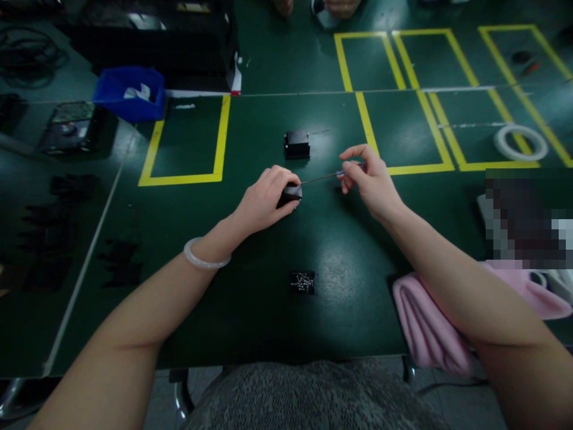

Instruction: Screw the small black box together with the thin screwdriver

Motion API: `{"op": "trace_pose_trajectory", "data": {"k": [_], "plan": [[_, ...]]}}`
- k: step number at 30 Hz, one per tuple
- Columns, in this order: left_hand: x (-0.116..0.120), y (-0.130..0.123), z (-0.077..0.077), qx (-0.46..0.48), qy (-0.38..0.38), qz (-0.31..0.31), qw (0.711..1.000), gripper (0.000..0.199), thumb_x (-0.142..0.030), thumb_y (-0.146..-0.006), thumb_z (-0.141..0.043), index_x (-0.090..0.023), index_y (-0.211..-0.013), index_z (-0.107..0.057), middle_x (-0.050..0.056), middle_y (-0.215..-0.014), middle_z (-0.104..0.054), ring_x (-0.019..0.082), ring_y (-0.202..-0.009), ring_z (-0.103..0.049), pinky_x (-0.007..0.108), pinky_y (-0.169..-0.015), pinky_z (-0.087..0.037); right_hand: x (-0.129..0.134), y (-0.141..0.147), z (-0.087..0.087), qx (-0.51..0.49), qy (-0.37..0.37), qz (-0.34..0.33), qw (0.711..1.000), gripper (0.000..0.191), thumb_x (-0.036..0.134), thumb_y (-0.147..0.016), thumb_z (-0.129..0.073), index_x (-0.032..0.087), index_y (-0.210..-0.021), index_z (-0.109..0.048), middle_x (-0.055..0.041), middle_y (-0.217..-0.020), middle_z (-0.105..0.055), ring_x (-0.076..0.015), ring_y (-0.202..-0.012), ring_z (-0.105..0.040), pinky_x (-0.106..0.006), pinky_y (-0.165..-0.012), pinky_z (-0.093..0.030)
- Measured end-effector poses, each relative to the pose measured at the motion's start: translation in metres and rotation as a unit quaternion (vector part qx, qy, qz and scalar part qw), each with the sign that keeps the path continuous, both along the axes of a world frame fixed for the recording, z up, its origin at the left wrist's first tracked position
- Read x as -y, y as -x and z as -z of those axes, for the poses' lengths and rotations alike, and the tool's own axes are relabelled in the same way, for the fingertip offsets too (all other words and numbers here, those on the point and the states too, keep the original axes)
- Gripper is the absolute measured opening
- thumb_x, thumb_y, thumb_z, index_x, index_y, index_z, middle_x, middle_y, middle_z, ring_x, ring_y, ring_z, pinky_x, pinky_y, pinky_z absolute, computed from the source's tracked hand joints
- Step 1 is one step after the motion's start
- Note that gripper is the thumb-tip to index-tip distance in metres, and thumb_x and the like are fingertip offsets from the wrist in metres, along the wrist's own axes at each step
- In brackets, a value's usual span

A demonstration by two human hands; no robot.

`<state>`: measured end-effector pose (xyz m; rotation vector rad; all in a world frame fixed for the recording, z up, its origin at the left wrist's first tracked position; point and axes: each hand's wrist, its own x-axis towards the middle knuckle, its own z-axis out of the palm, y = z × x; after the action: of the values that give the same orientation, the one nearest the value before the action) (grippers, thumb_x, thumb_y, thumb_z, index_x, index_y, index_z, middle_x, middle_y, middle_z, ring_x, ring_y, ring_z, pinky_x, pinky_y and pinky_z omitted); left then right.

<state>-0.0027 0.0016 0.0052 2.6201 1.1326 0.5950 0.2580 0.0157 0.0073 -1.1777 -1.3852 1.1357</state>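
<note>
My left hand (271,197) is closed around a small black block-like part (293,192) and presses it on the green table. My right hand (369,179) grips a screwdriver (320,178) by its handle, the shaft pointing left. The tip meets the right side of the held part, though the exact contact point is too small to tell. Just beyond, a similar black part (297,144) sits on the table with a thin rod-like thing beside it. Nearer my body lies a small black tray (303,282) with several silver screws on it.
A blue bin (129,92) stands at the back left beside a large black machine (152,45). Yellow tape (179,179) marks rectangles on the table. A roll of white tape (520,143) and a pink cloth (430,322) lie at right. Another person's hands (340,7) show at the far edge.
</note>
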Motion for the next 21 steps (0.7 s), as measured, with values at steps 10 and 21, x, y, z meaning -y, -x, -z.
{"op": "trace_pose_trajectory", "data": {"k": [10, 21], "plan": [[-0.0001, 0.0, -0.0003, -0.001, -0.003, 0.002, 1.0, 0.027, -0.025, -0.098, -0.06, -0.019, -0.123, -0.052, 0.013, -0.126, -0.063, 0.029, -0.116, -0.059, 0.045, -0.098, -0.052, -0.0012, -0.0009, 0.0005, -0.011, 0.01, -0.013, 1.0, 0.019, 0.038, -0.095, -0.071, 0.025, -0.092, -0.057, 0.0101, -0.049, -0.039, -0.0102, -0.045, -0.046, -0.027, -0.051, -0.045], [-0.0001, -0.0002, -0.0003, -0.002, 0.001, -0.002, 1.0, 0.027, -0.025, -0.098, -0.06, -0.021, -0.123, -0.052, 0.012, -0.125, -0.063, 0.029, -0.115, -0.059, 0.046, -0.098, -0.052, -0.0026, -0.0014, 0.0039, -0.011, 0.01, -0.017, 1.0, 0.019, 0.04, -0.099, -0.067, 0.025, -0.091, -0.057, 0.009, -0.053, -0.036, -0.0095, -0.045, -0.046, -0.028, -0.052, -0.046]]}}
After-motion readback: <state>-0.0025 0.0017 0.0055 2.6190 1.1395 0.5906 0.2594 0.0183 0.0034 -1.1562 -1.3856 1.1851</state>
